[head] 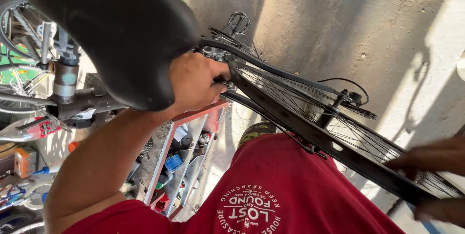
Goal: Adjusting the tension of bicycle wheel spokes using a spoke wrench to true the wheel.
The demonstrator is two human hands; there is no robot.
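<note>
left hand [196, 81] fisted – arm raised, right hand [431, 159] blurred, fingers extended

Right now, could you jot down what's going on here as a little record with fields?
Place: bicycle workshop, concrete floor
Left hand: closed on the frame beneath the black padded bicycle saddle
Right hand: blurred, fingers at the black rubber tyre of the spoked rear wheel
Below: red metal tool tray with small parts
Clothing: red printed T-shirt

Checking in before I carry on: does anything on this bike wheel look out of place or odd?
Yes. The rear wheel shows a bare rim with no tyre seated. The left hand grips near the frame under the saddle; the right hand touches the rim, blurred.
</note>
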